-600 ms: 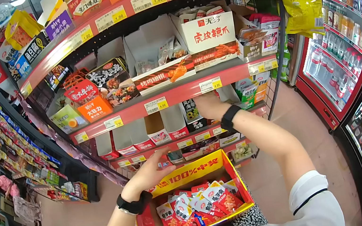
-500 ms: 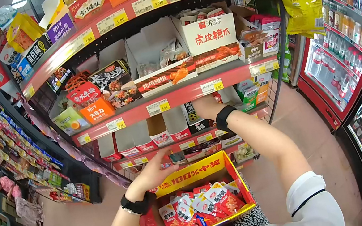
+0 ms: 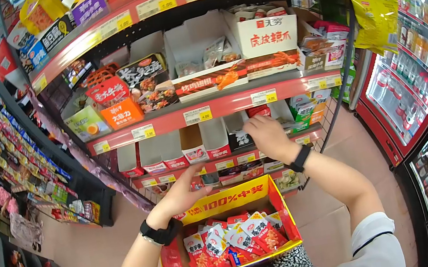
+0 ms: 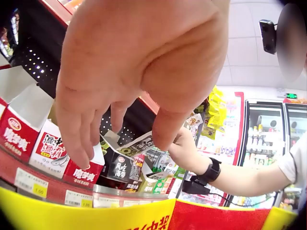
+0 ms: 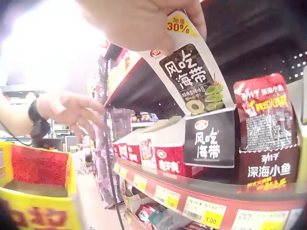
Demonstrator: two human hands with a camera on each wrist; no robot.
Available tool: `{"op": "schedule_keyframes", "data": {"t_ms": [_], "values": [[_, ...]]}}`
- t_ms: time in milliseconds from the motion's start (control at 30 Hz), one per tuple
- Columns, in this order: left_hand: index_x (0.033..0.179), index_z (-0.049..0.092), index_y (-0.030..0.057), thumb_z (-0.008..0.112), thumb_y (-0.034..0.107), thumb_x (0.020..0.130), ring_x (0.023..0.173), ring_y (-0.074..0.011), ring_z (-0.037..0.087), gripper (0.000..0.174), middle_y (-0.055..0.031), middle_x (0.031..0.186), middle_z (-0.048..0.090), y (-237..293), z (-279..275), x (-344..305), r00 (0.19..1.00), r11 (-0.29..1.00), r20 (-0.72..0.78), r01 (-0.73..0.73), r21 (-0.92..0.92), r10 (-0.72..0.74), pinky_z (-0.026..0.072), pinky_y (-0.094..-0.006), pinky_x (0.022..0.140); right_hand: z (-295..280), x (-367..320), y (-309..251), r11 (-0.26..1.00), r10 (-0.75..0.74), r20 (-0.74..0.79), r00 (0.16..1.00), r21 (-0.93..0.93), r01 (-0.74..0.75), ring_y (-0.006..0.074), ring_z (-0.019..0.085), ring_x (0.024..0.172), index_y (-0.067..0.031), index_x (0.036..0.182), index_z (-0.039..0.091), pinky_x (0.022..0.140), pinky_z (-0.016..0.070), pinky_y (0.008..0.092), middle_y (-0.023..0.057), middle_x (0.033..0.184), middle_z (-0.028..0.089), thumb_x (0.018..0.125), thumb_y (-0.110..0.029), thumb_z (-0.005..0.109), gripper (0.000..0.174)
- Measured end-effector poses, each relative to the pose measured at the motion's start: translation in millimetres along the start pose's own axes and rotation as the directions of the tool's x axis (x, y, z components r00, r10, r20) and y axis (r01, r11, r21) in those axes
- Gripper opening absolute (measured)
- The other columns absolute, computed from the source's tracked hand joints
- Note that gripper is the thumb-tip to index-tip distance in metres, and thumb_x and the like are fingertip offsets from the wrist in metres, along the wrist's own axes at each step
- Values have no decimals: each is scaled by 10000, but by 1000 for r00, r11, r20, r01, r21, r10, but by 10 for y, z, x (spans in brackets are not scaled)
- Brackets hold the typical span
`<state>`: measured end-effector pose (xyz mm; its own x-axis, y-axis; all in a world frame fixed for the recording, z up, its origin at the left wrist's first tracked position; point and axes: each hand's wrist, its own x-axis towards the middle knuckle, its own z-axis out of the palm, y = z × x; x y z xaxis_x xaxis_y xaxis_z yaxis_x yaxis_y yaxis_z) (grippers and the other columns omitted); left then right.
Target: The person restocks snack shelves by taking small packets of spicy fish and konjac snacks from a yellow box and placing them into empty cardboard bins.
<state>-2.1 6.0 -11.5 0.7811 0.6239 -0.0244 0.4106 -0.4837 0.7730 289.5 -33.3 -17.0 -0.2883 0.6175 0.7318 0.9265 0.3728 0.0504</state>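
Observation:
My right hand [image 3: 270,136] pinches the top of a white-edged black kelp snack packet [image 5: 189,74] with a yellow corner. This packet stands tilted just above the black kelp box [image 5: 209,140] on the lower shelf; its lower edge meets the box's rim in the right wrist view. My left hand [image 3: 179,196] hovers with loosely spread fingers over the back left corner of a yellow and red carton [image 3: 290,217]. That carton sits against my body, filled with several red and white snack packets [image 3: 240,238]. In the left wrist view, my left hand [image 4: 139,57] holds nothing.
Red-and-white display boxes [image 3: 171,146] stand left of the kelp box, and a dark red fish snack packet [image 5: 265,115] to its right. A red shelf edge [image 3: 221,107] overhangs them. Glass-door fridges [image 3: 404,84] line the right side, while a snack rack [image 3: 17,143] stands left.
My right hand has drawn back from under the upper shelf edge and now shows in front of the boxes. My left hand stays near the carton, and the head view has shifted slightly.

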Motion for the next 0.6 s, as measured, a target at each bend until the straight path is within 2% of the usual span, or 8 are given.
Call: {"op": "schedule_keyframes", "data": {"t_ms": [100, 167, 300, 333, 367, 433, 500, 600], "values": [[1424, 253, 58, 672, 172, 834, 1197, -223, 452, 733, -132, 1408, 366, 92, 11, -2, 994, 998, -101, -48, 27, 50, 461, -336, 911, -298, -32, -160, 997, -55, -133, 990, 38, 61, 270, 562, 843, -47, 852, 531, 728, 463, 375, 88, 895, 587, 692, -18, 521, 164], [1373, 318, 9, 690, 211, 804, 1247, -309, 427, 709, -212, 1367, 394, 148, 42, 23, 986, 995, -143, -94, -12, 91, 369, -374, 1016, -394, -32, -205, 997, -62, -126, 990, 36, 67, 277, 567, 810, -44, 835, 527, 711, 463, 375, 91, 864, 588, 687, -23, 529, 150], [1373, 309, -7, 696, 253, 797, 1276, -338, 389, 742, -244, 1356, 398, 167, 170, 167, 983, 990, -126, -131, 53, 137, 345, -378, 1035, -352, -60, -110, 998, -55, -127, 990, 35, 60, 287, 573, 778, -44, 824, 518, 658, 475, 372, 102, 831, 581, 686, -12, 551, 146], [1405, 278, 40, 681, 241, 819, 1193, -279, 479, 739, -171, 1363, 420, 118, 233, 240, 977, 977, -128, -152, 151, 172, 453, -362, 912, -279, -93, -67, 999, -14, -92, 996, 44, 18, 292, 574, 777, -45, 827, 518, 649, 477, 375, 107, 824, 578, 692, -5, 553, 144], [1405, 278, 40, 681, 241, 819, 1193, -279, 479, 739, -171, 1363, 420, 105, 286, 295, 976, 977, -134, -153, 151, 173, 453, -362, 912, -217, -99, -32, 999, 24, -60, 998, 50, -21, 297, 575, 776, -46, 829, 518, 640, 480, 378, 113, 817, 576, 699, 1, 555, 144], [1392, 294, 37, 681, 251, 818, 1124, -275, 535, 724, -179, 1280, 495, 298, 337, 417, 1000, 1000, 0, 17, -13, -17, 471, -360, 876, -133, -84, -17, 998, 40, -64, 997, 57, -36, 301, 578, 765, -45, 834, 517, 633, 481, 385, 116, 805, 575, 711, 4, 555, 138], [1365, 338, 50, 685, 239, 805, 1029, -271, 589, 686, -185, 1171, 561, 334, 431, 542, 999, 999, -25, -29, -39, 28, 484, -355, 837, -58, -67, -5, 997, 56, -61, 997, 65, -52, 306, 581, 754, -43, 839, 516, 626, 482, 392, 120, 794, 575, 723, 8, 556, 133], [1299, 434, 79, 676, 197, 776, 920, -312, 615, 588, -186, 1039, 597, 247, 576, 815, 979, 966, -1, -200, 167, 203, 492, -376, 788, 26, -1, -5, 988, 141, -64, 988, 80, -136, 310, 590, 719, -42, 854, 512, 609, 477, 402, 118, 748, 575, 768, -1, 551, 103]]}}
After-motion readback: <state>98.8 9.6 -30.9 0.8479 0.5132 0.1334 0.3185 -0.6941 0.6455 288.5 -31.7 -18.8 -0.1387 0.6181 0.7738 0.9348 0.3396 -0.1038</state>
